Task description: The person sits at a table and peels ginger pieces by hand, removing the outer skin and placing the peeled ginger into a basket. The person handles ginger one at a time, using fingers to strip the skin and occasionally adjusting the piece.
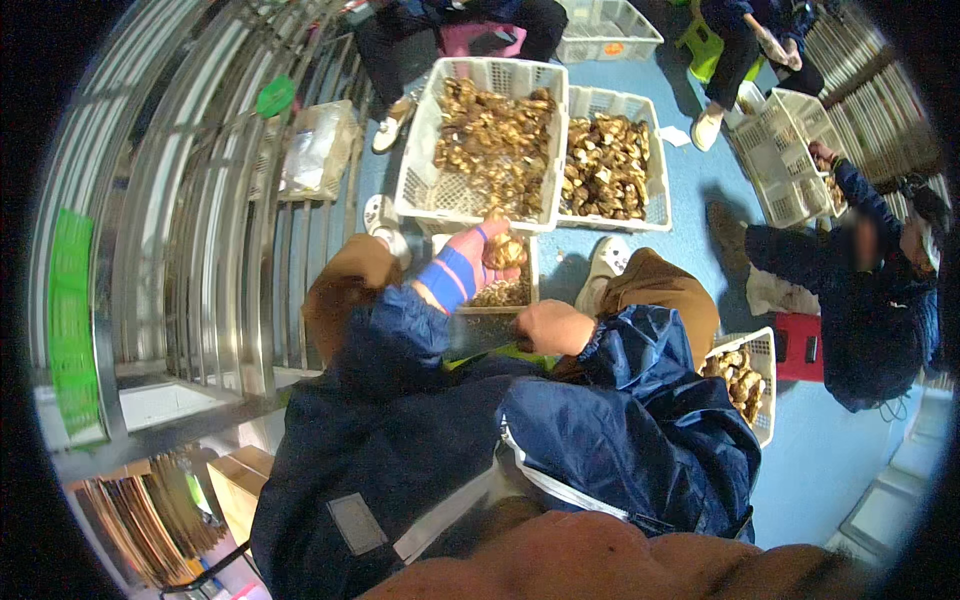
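Observation:
My left hand [472, 259], in a pink and blue striped glove or wrap, is shut on a brown mushroom [505, 251] above a small white crate [531, 279] of trimmings or small pieces. My right hand [555, 328] is curled to the right of that crate, near my right knee; whether it holds something is hidden. In front of me stands a large white plastic crate [407, 187] of brown mushrooms [491, 135]. A second white crate [660, 187] of mushrooms, many with pale cut ends, stands to its right.
Metal racks [225, 225] line the left side. A smaller crate [765, 390] of mushrooms stands beside my right hip. One co-worker [862, 285] sits at the right near tilted crates [780, 165]; other people sit at the top. A white piece of litter [675, 136] lies on the blue floor.

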The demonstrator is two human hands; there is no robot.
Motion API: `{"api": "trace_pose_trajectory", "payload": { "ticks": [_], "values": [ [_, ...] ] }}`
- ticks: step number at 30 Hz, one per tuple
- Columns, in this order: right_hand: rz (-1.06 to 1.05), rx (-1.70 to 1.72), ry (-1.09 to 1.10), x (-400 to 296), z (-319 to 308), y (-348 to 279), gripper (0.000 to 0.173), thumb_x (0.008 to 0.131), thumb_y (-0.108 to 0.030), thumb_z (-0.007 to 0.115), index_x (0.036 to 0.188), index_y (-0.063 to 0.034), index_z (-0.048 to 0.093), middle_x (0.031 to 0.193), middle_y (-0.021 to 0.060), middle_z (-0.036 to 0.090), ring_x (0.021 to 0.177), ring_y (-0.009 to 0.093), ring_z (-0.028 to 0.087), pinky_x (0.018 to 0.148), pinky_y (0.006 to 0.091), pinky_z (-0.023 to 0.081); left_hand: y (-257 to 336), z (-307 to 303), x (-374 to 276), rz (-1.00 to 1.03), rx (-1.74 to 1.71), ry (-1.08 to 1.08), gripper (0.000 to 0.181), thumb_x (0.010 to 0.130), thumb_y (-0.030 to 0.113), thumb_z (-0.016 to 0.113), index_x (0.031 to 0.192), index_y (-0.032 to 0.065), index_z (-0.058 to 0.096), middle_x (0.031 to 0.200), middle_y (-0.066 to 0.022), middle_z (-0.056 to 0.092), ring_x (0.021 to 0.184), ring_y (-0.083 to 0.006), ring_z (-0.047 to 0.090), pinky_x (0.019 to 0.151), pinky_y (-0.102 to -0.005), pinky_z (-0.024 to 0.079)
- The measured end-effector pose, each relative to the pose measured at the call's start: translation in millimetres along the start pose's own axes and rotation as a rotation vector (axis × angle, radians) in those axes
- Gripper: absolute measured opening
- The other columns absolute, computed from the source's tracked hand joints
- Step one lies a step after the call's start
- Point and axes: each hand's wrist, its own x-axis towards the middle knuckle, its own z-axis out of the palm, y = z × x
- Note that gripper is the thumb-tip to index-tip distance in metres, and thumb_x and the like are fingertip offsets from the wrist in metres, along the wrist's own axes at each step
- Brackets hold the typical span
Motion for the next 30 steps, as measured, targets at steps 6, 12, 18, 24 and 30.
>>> {"api": "trace_pose_trajectory", "payload": {
  "ticks": [6, 12, 18, 24, 30],
  "values": [
    [-0.03, 0.026, 0.292, -4.7, -10.9, -0.6, 0.015, 0.076, -0.014, 0.059, 0.076, -0.0032, 0.069, 0.073, 0.0178, 0.067, 0.073, 0.035, 0.067, 0.066, 0.0445, 0.054, 4.0, 72.1, 94.8, -0.06, 0.13, -0.001, 0.022, 0.093, 0.03, 0.061, 0.107, 0.0129, 0.061, 0.092, -0.0059, 0.07, 0.083, -0.0269, 0.07, 0.07, -0.0481, 0.059],
    [0.16, 0.026, 0.338, -17.2, -42.5, 17.4, 0.018, 0.079, -0.014, 0.056, 0.071, -0.0044, 0.068, 0.073, 0.0174, 0.067, 0.07, 0.033, 0.068, 0.064, 0.0425, 0.054, -8.9, 128.6, 200.2, -0.086, 0.116, -0.039, 0.02, 0.09, 0.026, 0.065, 0.108, 0.0182, 0.06, 0.096, -0.0031, 0.069, 0.085, -0.0244, 0.07, 0.073, -0.0523, 0.057],
    [0.147, 0.047, 0.206, -19.7, -17.7, 36.2, 0.017, 0.082, -0.016, 0.057, 0.08, -0.0033, 0.069, 0.075, 0.0173, 0.067, 0.071, 0.032, 0.068, 0.061, 0.0404, 0.054, -17.8, 132.8, 251.8, 0.031, 0.105, -0.02, 0.024, 0.086, 0.018, 0.068, 0.106, 0.0111, 0.056, 0.099, -0.0106, 0.06, 0.086, -0.0325, 0.065, 0.076, -0.0486, 0.057],
    [0.259, 0.147, 0.247, -19.2, -24.7, 36.9, 0.016, 0.083, -0.02, 0.06, 0.087, -0.0053, 0.066, 0.078, 0.0171, 0.065, 0.075, 0.035, 0.066, 0.064, 0.0433, 0.053, 61.3, 34.3, 205.2, 0.629, 1.004, 0.22, 0.058, 0.078, 0.007, 0.069, 0.131, -0.003, 0.047, 0.128, -0.0146, 0.057, 0.113, -0.0255, 0.057, 0.093, -0.0348, 0.048],
    [0.287, 0.403, 0.572, -12.4, -58.5, 33.5, 0.017, 0.084, -0.016, 0.066, 0.084, -0.0012, 0.058, 0.086, 0.0187, 0.058, 0.079, 0.041, 0.059, 0.067, 0.0474, 0.049, 132.8, -143.1, 161.2, 0.841, 1.404, 1.01, 0.069, 0.078, 0.026, 0.076, 0.135, 0.001, 0.048, 0.131, -0.0184, 0.056, 0.123, -0.0262, 0.053, 0.104, -0.0348, 0.04]
  ]
}}
